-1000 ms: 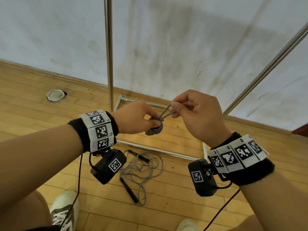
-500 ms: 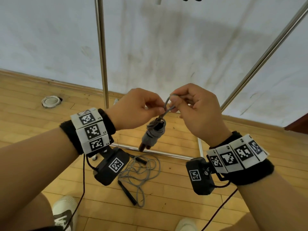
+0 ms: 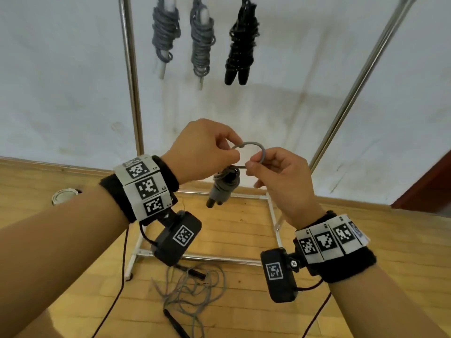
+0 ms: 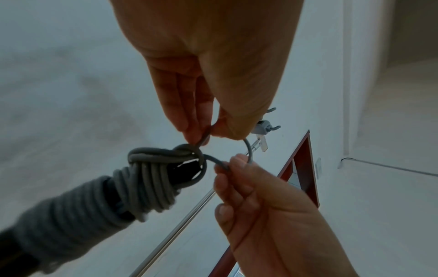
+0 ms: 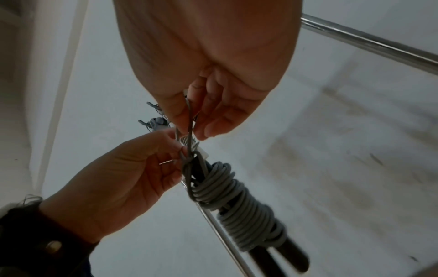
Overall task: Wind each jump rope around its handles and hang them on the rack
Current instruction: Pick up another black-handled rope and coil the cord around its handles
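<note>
Both hands are pinching one grey loop (image 3: 253,148): the left hand (image 3: 202,152) at nine o'clock, the right hand (image 3: 280,176) at four. The wound rope bundle (image 3: 223,186), grey coils round two black handles, is dangling beneath, with the rack (image 3: 129,69) behind at twelve.

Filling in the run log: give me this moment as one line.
left hand: pinches loop | right hand: pinches loop | wound grey rope: hangs below | rack: three bundles hung | floor: one loose rope

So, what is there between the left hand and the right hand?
A small loop of grey rope spans the gap between the left hand and right hand; each pinches one side. The wound jump rope hangs below it. The head view shows this best.
</note>
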A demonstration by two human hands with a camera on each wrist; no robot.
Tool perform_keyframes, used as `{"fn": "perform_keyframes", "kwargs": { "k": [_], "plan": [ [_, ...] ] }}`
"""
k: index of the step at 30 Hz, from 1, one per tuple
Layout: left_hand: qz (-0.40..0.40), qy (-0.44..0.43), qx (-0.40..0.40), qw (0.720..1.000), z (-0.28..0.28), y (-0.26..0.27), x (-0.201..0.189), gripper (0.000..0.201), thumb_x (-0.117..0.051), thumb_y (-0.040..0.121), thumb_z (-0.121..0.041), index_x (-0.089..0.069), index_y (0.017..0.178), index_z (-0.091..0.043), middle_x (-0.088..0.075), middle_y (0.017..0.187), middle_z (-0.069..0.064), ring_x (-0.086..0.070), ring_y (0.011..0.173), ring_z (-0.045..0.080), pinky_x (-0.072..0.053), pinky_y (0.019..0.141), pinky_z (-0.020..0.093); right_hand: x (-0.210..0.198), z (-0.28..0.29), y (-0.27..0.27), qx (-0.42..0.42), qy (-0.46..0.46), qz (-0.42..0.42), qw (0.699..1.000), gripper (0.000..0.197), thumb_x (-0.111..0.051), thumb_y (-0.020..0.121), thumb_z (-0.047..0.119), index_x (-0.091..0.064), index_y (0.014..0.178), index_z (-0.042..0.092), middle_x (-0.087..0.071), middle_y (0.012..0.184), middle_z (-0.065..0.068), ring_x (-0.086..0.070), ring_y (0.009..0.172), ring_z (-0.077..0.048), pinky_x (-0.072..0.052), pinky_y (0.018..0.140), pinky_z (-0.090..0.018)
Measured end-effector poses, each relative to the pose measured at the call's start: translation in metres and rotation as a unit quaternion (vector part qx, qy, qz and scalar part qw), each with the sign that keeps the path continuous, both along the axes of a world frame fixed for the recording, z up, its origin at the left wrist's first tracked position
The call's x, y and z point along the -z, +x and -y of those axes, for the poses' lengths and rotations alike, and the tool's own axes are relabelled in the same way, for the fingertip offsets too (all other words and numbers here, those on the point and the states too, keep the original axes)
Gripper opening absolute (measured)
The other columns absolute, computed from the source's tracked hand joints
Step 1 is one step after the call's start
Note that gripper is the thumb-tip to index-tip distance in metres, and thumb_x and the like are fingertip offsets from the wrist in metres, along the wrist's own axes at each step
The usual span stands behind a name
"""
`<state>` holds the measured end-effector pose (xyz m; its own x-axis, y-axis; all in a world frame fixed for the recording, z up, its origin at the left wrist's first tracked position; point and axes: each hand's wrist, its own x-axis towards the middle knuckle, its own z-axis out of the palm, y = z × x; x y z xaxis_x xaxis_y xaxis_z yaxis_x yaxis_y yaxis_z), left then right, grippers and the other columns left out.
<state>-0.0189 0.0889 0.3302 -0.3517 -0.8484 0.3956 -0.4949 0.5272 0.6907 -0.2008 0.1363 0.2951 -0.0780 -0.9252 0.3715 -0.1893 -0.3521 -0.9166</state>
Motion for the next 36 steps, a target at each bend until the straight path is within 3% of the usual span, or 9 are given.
{"fn": "perform_keyframes", "kwargs": {
  "k": [3,7,11,16,19,23,26,30,36],
  "plan": [
    [-0.023,0.028,0.028,0.999,0.011,-0.01,-0.027,0.004,-0.07,0.084,-0.022,-0.073,0.083,-0.024,-0.073,0.066,-0.01,-0.07,0.061,0.005,-0.058,0.062,0.024,-0.026,0.007,-0.013,-0.01,0.001,0.01,1.0,0.009,-0.072,0.086,0.006,-0.069,0.093,0.011,-0.075,0.078,-0.006,-0.073,0.075,-0.018,-0.053,0.058,-0.022],
    [-0.057,0.012,0.054,0.997,0.022,-0.022,-0.066,0.012,-0.07,0.09,-0.022,-0.072,0.08,-0.016,-0.074,0.066,-0.005,-0.072,0.062,0.009,-0.053,0.054,0.015,-0.068,0.018,-0.028,0.012,-0.028,0.011,0.999,0.016,-0.074,0.084,0.008,-0.07,0.099,0.011,-0.075,0.077,-0.006,-0.073,0.072,-0.018,-0.053,0.06,-0.021],
    [-0.116,0.011,0.061,0.991,0.035,-0.031,-0.112,0.009,-0.069,0.09,-0.017,-0.071,0.083,-0.012,-0.075,0.07,0.002,-0.074,0.066,0.015,-0.055,0.055,0.02,-0.119,0.037,-0.037,0.034,-0.08,0.027,0.996,0.013,-0.071,0.086,0.004,-0.071,0.097,0.012,-0.075,0.076,-0.008,-0.071,0.068,-0.017,-0.054,0.062,-0.021],
    [-0.158,-0.001,0.049,0.986,0.056,-0.044,-0.177,0.007,-0.069,0.088,-0.012,-0.072,0.085,-0.008,-0.076,0.073,0.004,-0.075,0.068,0.017,-0.057,0.058,0.026,-0.189,0.068,-0.044,0.058,-0.147,-0.033,0.987,0.017,-0.059,0.094,0.002,-0.068,0.098,0.015,-0.072,0.079,-0.004,-0.065,0.066,-0.006,-0.054,0.065,-0.02],
    [-0.181,-0.021,0.043,0.982,0.069,-0.053,-0.218,0.008,-0.069,0.088,-0.015,-0.074,0.084,-0.009,-0.076,0.074,0.003,-0.075,0.07,0.017,-0.055,0.054,0.021,-0.233,0.085,-0.047,0.089,-0.188,-0.029,0.978,0.012,-0.063,0.092,0.005,-0.067,0.092,0.017,-0.072,0.078,-0.005,-0.066,0.064,-0.007,-0.055,0.064,-0.021],
    [-0.226,-0.059,0.021,0.972,0.09,-0.068,-0.257,0.011,-0.07,0.088,-0.017,-0.074,0.079,-0.011,-0.075,0.07,0.006,-0.075,0.067,0.018,-0.053,0.052,0.023,-0.276,0.11,-0.052,0.125,-0.216,-0.009,0.968,0.007,-0.068,0.09,0.012,-0.065,0.087,0.017,-0.072,0.07,0.0,-0.066,0.06,-0.006,-0.053,0.059,-0.02],
    [-0.225,-0.069,-0.017,0.972,0.105,-0.08,-0.259,0.012,-0.068,0.089,-0.014,-0.073,0.079,-0.009,-0.074,0.068,0.008,-0.074,0.063,0.018,-0.055,0.055,0.027,-0.284,0.13,-0.055,0.154,-0.205,-0.042,0.966,0.01,-0.066,0.092,0.013,-0.064,0.083,0.018,-0.071,0.068,0.001,-0.065,0.058,-0.006,-0.053,0.061,-0.024],
    [-0.163,-0.099,-0.052,0.98,0.123,-0.085,-0.24,0.021,-0.066,0.089,-0.013,-0.074,0.071,-0.008,-0.073,0.062,0.007,-0.073,0.061,0.021,-0.062,0.066,0.039,-0.268,0.15,-0.062,0.174,-0.15,-0.103,0.968,0.006,-0.066,0.09,0.013,-0.068,0.085,0.014,-0.072,0.071,-0.001,-0.067,0.059,-0.006,-0.061,0.073,-0.038],
    [-0.164,-0.07,-0.041,0.983,0.126,-0.084,-0.224,0.01,-0.069,0.089,-0.017,-0.073,0.088,-0.008,-0.074,0.068,0.006,-0.074,0.064,0.015,-0.063,0.068,0.037,-0.255,0.151,-0.06,0.174,-0.14,-0.124,0.967,0.01,-0.066,0.089,0.012,-0.065,0.086,0.021,-0.073,0.076,0.001,-0.07,0.074,-0.013,-0.058,0.082,-0.044]
  ]
}}
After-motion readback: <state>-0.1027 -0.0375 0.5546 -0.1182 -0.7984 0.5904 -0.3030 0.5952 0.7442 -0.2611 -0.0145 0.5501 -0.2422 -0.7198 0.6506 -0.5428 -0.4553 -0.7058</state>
